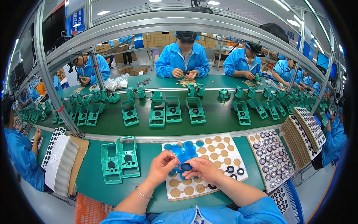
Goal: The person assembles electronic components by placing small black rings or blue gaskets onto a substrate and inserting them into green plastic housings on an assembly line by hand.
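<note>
My right hand (204,170) holds a small round dark disc (185,167), with a blue rim, between thumb and fingers. Close beside it, my left hand (163,166) is pinched at the fingertips; what it grips is too small to make out. Both hands are over a white sheet (227,143) with tan dumbbell-shaped pieces on it. Several translucent blue round films (183,150) lie on the sheet just beyond my fingers. Loose black round speakers (240,171) rest on it at the right. Two green plastic housings (128,158) with dark round parts lie to the left.
A tray of round speakers (271,156) lies at right, before stacked trays (298,138). White trays (61,160) stand at far left. Beyond a metal rail, a green conveyor (220,123) carries several green housings (195,110). Co-workers in blue sit opposite. An orange crate (89,209) is below.
</note>
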Available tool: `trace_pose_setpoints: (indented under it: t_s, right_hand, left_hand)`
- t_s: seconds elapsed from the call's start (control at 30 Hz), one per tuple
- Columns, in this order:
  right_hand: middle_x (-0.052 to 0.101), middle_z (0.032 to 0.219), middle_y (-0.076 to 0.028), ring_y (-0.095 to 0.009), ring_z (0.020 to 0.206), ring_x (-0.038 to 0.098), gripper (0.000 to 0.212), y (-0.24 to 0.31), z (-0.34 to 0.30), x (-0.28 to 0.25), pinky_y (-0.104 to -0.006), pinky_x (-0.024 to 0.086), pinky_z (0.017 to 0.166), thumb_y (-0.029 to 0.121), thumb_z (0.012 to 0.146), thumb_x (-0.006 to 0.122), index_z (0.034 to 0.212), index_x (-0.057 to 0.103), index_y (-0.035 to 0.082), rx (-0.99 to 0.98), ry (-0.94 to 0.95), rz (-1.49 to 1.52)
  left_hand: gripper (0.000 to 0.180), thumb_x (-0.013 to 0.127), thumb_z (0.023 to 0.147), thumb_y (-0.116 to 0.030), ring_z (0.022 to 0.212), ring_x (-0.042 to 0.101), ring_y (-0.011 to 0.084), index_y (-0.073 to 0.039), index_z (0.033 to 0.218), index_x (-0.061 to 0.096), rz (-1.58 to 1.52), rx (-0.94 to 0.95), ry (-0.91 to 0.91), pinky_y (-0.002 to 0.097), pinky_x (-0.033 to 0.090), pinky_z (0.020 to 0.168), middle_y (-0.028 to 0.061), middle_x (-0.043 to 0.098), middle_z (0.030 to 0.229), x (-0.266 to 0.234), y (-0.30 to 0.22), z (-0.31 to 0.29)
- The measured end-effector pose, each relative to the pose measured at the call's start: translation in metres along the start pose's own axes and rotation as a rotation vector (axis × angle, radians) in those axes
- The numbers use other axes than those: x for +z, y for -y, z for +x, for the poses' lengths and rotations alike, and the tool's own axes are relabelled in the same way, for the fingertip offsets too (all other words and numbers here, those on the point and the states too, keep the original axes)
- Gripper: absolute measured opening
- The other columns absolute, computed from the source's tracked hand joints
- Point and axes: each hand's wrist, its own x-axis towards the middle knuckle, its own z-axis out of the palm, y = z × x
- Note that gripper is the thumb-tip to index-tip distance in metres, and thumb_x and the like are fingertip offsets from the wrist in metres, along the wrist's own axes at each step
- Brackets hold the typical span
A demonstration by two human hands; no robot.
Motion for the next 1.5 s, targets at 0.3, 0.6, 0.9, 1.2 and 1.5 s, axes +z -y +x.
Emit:
trace_pose_setpoints:
  t_s: [0.3, 0.6, 0.9, 1.2, 1.5]
  right_hand:
    - [0.060, 0.110, -0.011, -0.020, 0.095, 0.061, 0.027, -0.010, 0.003, -0.008, -0.0295, 0.050, 0.084, 0.012, 0.087, 0.062, 0.109, 0.054, 0.000, -0.178, -0.078, -0.350]
    - [0.061, 0.110, -0.006, -0.024, 0.093, 0.051, 0.039, -0.011, 0.001, 0.000, -0.0317, 0.045, 0.079, 0.009, 0.072, 0.073, 0.108, 0.058, 0.008, -0.746, -0.313, -1.179]
    - [0.061, 0.111, -0.007, -0.026, 0.089, 0.052, 0.040, -0.009, 0.002, 0.000, -0.0332, 0.045, 0.079, 0.008, 0.070, 0.073, 0.107, 0.059, 0.007, -0.814, -0.295, -1.250]
    - [0.062, 0.103, -0.009, -0.022, 0.092, 0.058, 0.037, -0.012, 0.003, -0.001, -0.0304, 0.048, 0.081, 0.006, 0.076, 0.069, 0.111, 0.057, 0.005, -0.642, -0.274, -0.959]
    - [0.059, 0.099, -0.008, -0.014, 0.088, 0.058, 0.032, -0.015, 0.013, -0.021, -0.0256, 0.047, 0.079, 0.007, 0.083, 0.064, 0.113, 0.056, 0.000, -0.612, -0.435, -0.596]
  left_hand:
    - [0.008, 0.061, 0.085, -0.007, 0.077, 0.057, 0.0099, 0.000, 0.090, 0.058, 0.389, 0.121, -0.051, 0.0240, 0.047, 0.070, 0.0056, 0.062, 0.086, 0.008, 0.002, -0.004]
    - [0.021, 0.062, 0.087, -0.019, 0.070, 0.052, 0.0066, 0.000, 0.096, 0.066, 0.175, -0.317, 0.008, 0.0194, 0.043, 0.061, 0.0028, 0.065, 0.084, 0.006, 0.004, -0.004]
    - [0.017, 0.062, 0.087, -0.015, 0.066, 0.050, 0.0051, 0.000, 0.093, 0.066, 0.082, -0.373, 0.006, 0.0194, 0.042, 0.059, 0.0023, 0.066, 0.081, 0.006, 0.004, -0.002]
    - [0.016, 0.062, 0.086, -0.014, 0.067, 0.050, 0.0058, 0.001, 0.092, 0.064, 0.045, -0.376, 0.011, 0.0192, 0.042, 0.062, 0.0030, 0.065, 0.081, 0.000, 0.012, -0.002]
    - [0.008, 0.067, 0.078, -0.014, 0.069, 0.053, 0.0160, -0.006, 0.080, 0.068, 0.860, 0.028, 0.072, 0.0279, 0.045, 0.065, 0.0038, 0.063, 0.073, -0.001, 0.012, -0.005]
